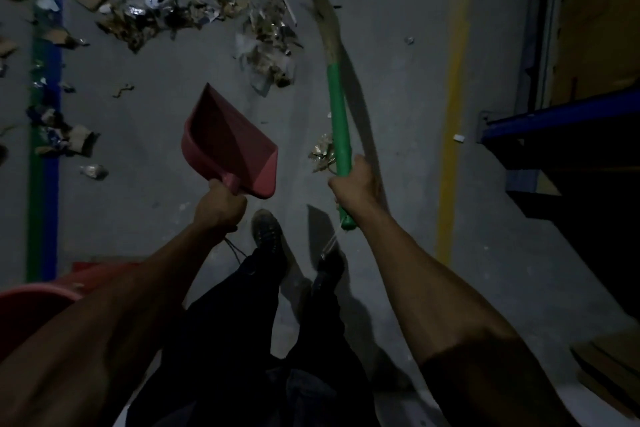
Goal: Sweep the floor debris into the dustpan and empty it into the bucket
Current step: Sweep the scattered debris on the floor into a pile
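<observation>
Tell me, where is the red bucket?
The red bucket sits at the lower left of the head view, partly hidden behind the left forearm, below the dustpan and beside the green and blue floor stripes.

left hand [219, 203] grips red dustpan [231, 146] — right hand [354, 183] grips broom [337, 114] over debris [266, 35].

Dim, grainy light around me; my legs cast hard shadows on the floor [398, 97], lines bow at the edges, far litter blurs.

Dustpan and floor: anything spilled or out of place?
The dustpan in the left hand looks empty and is held off the floor. Debris lies scattered ahead, with one clump stray beside the broom handle, apart from the main pile.
</observation>
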Available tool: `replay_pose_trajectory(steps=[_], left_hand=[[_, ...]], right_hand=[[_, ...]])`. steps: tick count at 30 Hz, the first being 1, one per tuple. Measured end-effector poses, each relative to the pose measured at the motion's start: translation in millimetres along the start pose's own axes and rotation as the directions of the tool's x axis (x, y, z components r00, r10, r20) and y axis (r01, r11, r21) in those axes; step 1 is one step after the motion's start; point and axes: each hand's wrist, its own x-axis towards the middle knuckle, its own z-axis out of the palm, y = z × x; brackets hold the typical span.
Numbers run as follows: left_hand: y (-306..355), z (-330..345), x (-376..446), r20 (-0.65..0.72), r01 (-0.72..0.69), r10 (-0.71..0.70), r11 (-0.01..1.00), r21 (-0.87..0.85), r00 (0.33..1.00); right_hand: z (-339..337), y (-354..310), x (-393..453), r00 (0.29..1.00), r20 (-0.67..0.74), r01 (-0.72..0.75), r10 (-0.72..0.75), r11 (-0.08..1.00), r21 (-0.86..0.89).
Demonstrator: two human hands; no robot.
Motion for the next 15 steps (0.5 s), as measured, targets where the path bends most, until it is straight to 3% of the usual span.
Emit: replay_pose_trajectory(steps=[4, 10, 13, 15], left_hand=[[14.4, 5.0, -6.8, -0.012, -0.029, 0.029, 1.000, -0.009, 1.000], [26.0, 16.9, -5.6, 0.027, -0.068, 0.069, 0.997, -0.032, 0.997], [28.0, 25.2, -2.3, 0.022, -0.098, 0.099, 0.995, -0.026, 0.995], [27.4, 29.8, 0.6, 0.021, -0.109, 0.110, 0.994, -0.020, 0.994]], right_hand=[[-24.3, 62.2, -12.9, 0.976, -0.139, -0.158, 0.170, 0.983, 0.092], [-65.7, 130.8, -10.7, 0.853, -0.240, -0.343, 0.464, 0.844, 0.413], [-96.6, 141.8, 10.5, 0.801, -0.232, -0.416, 0.552, 0.792, 0.446], [-110.7, 146.4, 24.4, 0.802, -0.208, -0.462, 0.560, 0.803, 0.376]])
